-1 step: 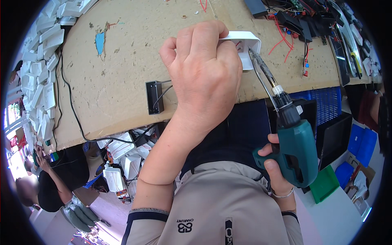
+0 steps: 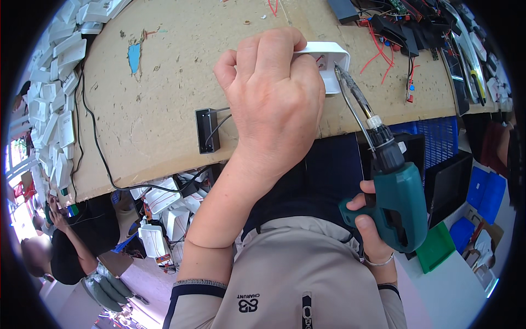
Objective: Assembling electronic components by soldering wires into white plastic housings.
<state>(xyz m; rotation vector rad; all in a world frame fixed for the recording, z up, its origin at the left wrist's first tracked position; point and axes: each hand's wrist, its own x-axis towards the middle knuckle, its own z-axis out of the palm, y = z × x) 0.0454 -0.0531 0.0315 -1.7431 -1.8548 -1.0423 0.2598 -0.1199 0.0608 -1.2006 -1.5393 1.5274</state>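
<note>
My left hand (image 2: 274, 88) is closed around a white plastic housing (image 2: 331, 84) at the table's near edge. The housing's open side faces right, and a small part with a reddish wire shows inside; my fingers hide the rest. In my right hand (image 2: 373, 236) is a green soldering gun (image 2: 401, 189), gripped by its handle. Its dark tip and thin metal feed tube reach up to the housing's opening; whether the tip touches anything inside, I cannot tell. Left of my wrist lies a small black open box (image 2: 207, 131), its dark wire running under my left hand.
White plastic housings (image 2: 52, 104) are heaped along the left edge, beside a black cable (image 2: 93, 126). Black cases and red-wired boards (image 2: 405, 41) lie at the far right. Below the table are a blue crate (image 2: 438, 140) and a green tray (image 2: 435, 247). Another person (image 2: 76, 241) sits lower left.
</note>
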